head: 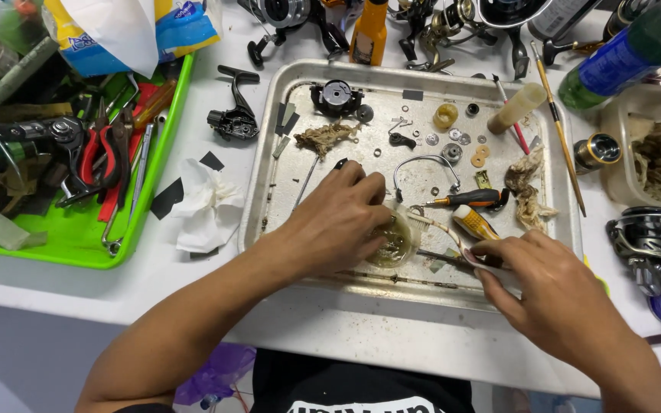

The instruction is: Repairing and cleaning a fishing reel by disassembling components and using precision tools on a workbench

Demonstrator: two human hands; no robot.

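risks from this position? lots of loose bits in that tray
1. The left hand steadies a small greasy cup while the right hand works a toothbrush in it; a slip could tip it.
2. Tiny washers lie loose on the metal tray; a forearm sweep could scatter them.
3. The small screwdriver lies close to the right hand and could get knocked.

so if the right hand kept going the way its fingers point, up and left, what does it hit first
Most likely the small round container that the left hand steadies; the right hand already aims its toothbrush at it. Depth is hard to judge.
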